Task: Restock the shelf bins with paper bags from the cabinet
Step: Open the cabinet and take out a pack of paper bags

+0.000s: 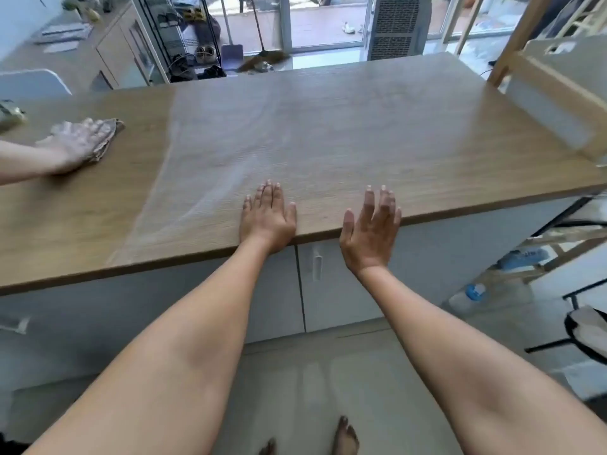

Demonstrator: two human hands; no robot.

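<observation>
Left hand (267,214): flat, fingers straight, palm on the wooden brown surface (361,126) edge; grip empty. Right hand (369,229): fingers spread, raised above the edge, empty. White cabinet (331,290) doors closed below. Another person's hand (77,142) presses brown paper bags (110,134) far left.

No text, label, brand or number can be read anywhere; all is too blurred.

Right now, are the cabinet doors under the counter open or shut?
Shut. Both cabinet doors sit flush below the countertop; handle untouched.
</observation>
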